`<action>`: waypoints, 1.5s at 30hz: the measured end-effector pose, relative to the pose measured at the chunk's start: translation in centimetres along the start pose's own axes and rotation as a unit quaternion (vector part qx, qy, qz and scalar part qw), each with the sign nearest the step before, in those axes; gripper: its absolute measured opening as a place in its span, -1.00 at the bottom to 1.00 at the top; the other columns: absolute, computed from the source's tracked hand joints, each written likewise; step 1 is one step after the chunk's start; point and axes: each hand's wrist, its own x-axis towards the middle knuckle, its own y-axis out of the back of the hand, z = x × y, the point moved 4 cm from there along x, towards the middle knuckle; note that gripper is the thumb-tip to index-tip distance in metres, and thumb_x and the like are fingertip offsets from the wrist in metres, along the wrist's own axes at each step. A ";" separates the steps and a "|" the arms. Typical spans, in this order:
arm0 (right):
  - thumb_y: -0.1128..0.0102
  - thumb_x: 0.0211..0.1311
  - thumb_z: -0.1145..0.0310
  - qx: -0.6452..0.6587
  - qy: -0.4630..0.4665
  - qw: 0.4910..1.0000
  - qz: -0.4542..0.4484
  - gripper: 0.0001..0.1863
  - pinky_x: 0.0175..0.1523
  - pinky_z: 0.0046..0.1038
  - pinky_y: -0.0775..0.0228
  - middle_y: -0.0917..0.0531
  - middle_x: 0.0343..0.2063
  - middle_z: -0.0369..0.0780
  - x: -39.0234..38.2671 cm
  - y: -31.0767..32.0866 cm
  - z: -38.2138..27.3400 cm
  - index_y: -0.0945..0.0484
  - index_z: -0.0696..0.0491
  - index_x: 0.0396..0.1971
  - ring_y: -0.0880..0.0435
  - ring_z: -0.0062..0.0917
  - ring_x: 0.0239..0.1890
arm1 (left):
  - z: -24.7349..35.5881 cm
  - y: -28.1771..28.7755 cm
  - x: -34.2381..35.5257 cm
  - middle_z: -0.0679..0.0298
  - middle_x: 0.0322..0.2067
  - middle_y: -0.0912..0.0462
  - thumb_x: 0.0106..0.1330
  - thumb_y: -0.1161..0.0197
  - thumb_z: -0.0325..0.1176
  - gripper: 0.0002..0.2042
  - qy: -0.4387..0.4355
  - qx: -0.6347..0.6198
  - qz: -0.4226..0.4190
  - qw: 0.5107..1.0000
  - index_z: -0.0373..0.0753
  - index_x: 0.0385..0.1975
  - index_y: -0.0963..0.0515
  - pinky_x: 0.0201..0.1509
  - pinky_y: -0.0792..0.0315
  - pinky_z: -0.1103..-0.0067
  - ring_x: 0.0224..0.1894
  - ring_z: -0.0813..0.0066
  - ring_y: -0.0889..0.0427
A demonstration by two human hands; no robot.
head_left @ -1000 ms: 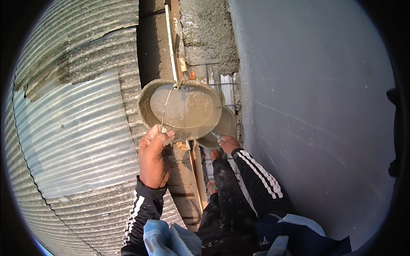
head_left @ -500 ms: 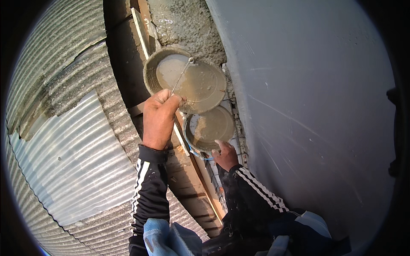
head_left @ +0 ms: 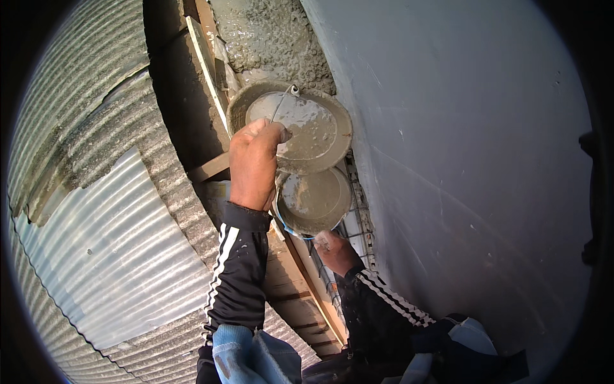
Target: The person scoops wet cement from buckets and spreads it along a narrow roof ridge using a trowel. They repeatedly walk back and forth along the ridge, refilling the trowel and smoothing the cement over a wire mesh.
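My left hand is closed on the thin wire handle of a mortar-caked bucket. Grey wet mortar with a watery sheen shows inside that bucket, and its rim overlaps the far side of a second bucket. The second bucket, nearer to me, also has wet mortar inside and a bluish edge at its near left. At its near rim, my right hand is closed with curled fingers; they seem to grip the rim, though the fingertips are partly hidden.
Corrugated roofing sheets fill the left side. A smooth grey wall rises on the right. Between them run wooden boards, steel reinforcing bars in a narrow channel, and fresh wet concrete at the far end.
The far bucket has shifted slightly right, with my left hand still on its handle. My right hand has moved slightly nearer to me and its fingers have curled in at the near bucket's rim.
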 end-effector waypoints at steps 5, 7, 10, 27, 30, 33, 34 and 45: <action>-0.34 0.34 0.42 0.009 -0.006 1.000 0.007 -0.81 -0.06 -0.27 -0.65 -0.78 -0.23 -0.08 0.1 0.7 1.7 -0.57 0.11 -0.12 -0.82 -0.24 -0.13 | -0.9 -0.6 1.9 0.45 -0.61 -0.37 0.29 -0.19 -0.40 -0.88 0.010 -0.063 0.035 0.997 -0.25 -0.47 -0.57 -0.46 -0.19 0.62 -0.60 0.68 -0.26; -0.33 0.31 0.41 0.026 -0.023 0.999 0.009 -0.83 -0.04 -0.20 -0.64 -0.77 -0.25 -0.09 0.4 0.9 1.8 -0.57 0.09 -0.17 -0.77 -0.17 -0.12 | -2.1 -1.2 3.4 0.47 -0.63 -0.31 0.27 -0.20 -0.39 -0.91 0.034 -0.076 0.039 0.996 -0.25 -0.42 -0.57 -0.43 -0.22 0.60 -0.61 0.67 -0.24; -0.33 0.29 0.39 0.039 -0.037 0.999 0.006 -0.83 -0.02 -0.16 -0.62 -0.76 -0.24 -0.08 0.6 1.1 1.8 -0.57 0.09 -0.19 -0.75 -0.12 -0.11 | -4.0 -1.1 5.6 0.49 -0.66 -0.25 0.25 -0.21 -0.39 -0.91 0.074 -0.148 0.044 0.985 -0.24 -0.33 -0.54 -0.38 -0.26 0.57 -0.63 0.66 -0.19; -0.39 0.29 0.30 -0.036 -0.088 0.986 -0.137 -0.72 0.03 -0.24 -0.64 -0.80 -0.19 -0.06 -1.2 -1.0 3.4 -0.62 0.10 -0.09 -0.81 -0.22 -0.10 | -8.1 2.8 9.4 0.33 -0.49 -0.34 0.22 -0.17 -0.38 -0.88 0.073 -0.364 0.070 0.926 -0.14 -0.48 -0.36 -0.02 -0.47 0.24 -0.49 0.39 -0.30; -0.40 0.29 0.29 -0.043 -0.075 0.987 -0.137 -0.73 0.01 -0.26 -0.64 -0.80 -0.22 -0.07 -1.2 -1.3 3.9 -0.62 0.09 -0.11 -0.82 -0.23 -0.12 | -9.7 3.5 8.1 0.33 -0.52 -0.33 0.23 -0.15 -0.41 -0.92 0.071 -0.370 0.065 0.924 -0.16 -0.45 -0.40 -0.01 -0.50 0.20 -0.47 0.38 -0.37; -0.39 0.25 0.26 -0.022 -0.057 0.988 -0.141 -0.67 0.03 -0.15 -0.60 -0.78 -0.18 -0.06 -1.1 -1.5 4.5 -0.59 0.09 -0.08 -0.77 -0.12 -0.09 | -11.4 5.0 7.7 0.31 -0.47 -0.45 0.30 -0.19 -0.34 -0.90 0.047 -0.356 0.071 0.930 -0.19 -0.35 -0.45 0.07 -0.50 0.19 -0.41 0.32 -0.49; -0.38 0.24 0.25 -0.008 -0.084 0.983 -0.161 -0.64 0.06 -0.10 -0.58 -0.76 -0.14 -0.05 -1.2 -1.7 4.9 -0.58 0.10 -0.04 -0.74 -0.06 -0.06 | -11.8 5.9 7.6 0.27 -0.40 -0.51 0.31 -0.21 -0.32 -0.87 0.037 -0.321 0.061 0.945 -0.22 -0.27 -0.47 0.11 -0.49 0.22 -0.33 0.30 -0.53; -0.36 0.24 0.14 -0.253 -0.014 0.942 -0.218 -0.68 0.11 -0.07 -0.55 -0.77 -0.19 0.00 -4.8 -1.4 4.8 -0.65 0.07 -0.16 -0.75 -0.04 -0.03 | -24.4 20.8 -21.8 -0.06 0.30 -0.45 0.38 -0.28 -0.43 -0.38 0.143 0.081 0.145 0.976 -0.36 0.44 -0.28 0.32 -0.43 0.48 0.24 0.29 -0.56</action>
